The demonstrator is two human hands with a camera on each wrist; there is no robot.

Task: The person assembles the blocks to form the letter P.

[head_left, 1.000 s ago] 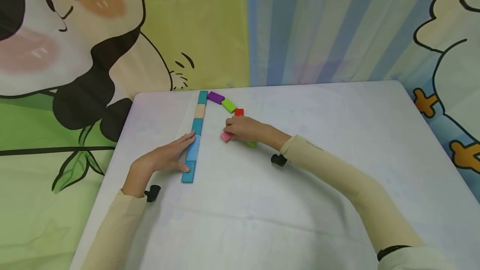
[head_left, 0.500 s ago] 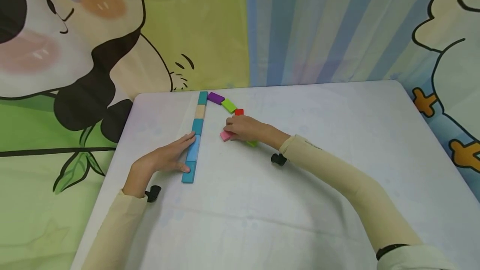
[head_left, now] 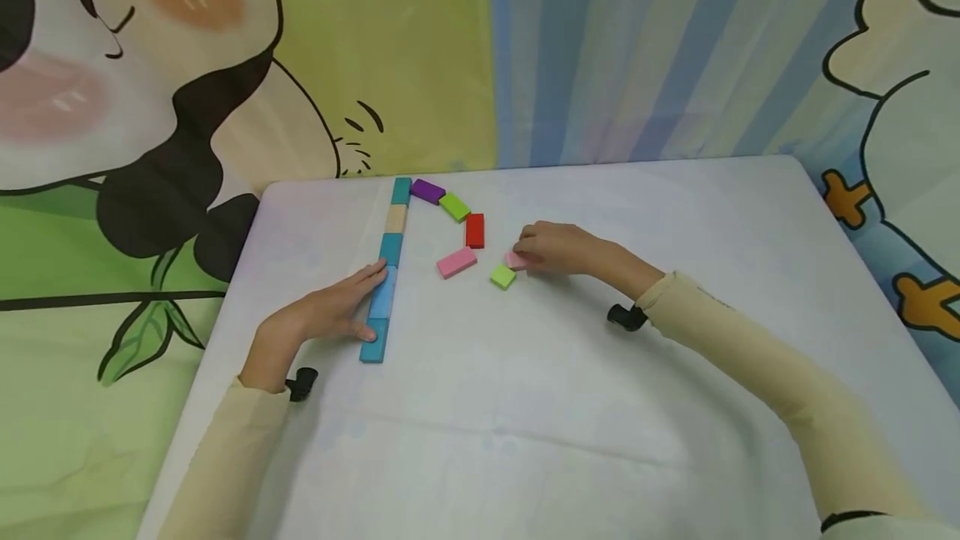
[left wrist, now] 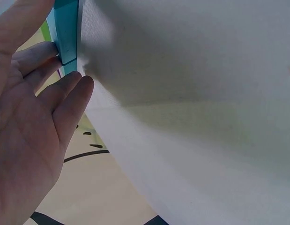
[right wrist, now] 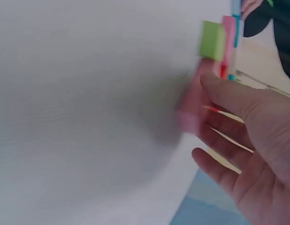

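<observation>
My left hand [head_left: 322,307] rests with extended fingers and spread thumb along a straight row of flat blocks. That row holds a near teal block [head_left: 373,343], a light blue block [head_left: 385,294], another teal block [head_left: 390,249], a beige block [head_left: 396,219] and a far teal block [head_left: 402,191]. My right hand [head_left: 562,248] pinches a pink block [right wrist: 194,105] between thumb and fingers, beside a small green block [head_left: 502,276]. Left of these lies a second pink block [head_left: 457,262], its upper end close to a red block [head_left: 475,231].
From the row's far end, a purple block [head_left: 428,192] and a bright green block [head_left: 454,207] run in a curve toward the red one. All lie on a white table [head_left: 637,440], whose back edge meets a cartoon-printed cloth [head_left: 405,65].
My right hand has moved right, from the lying pink block to another pink block, which it now pinches. This uncovers the red and small green blocks. The left hand stays put.
</observation>
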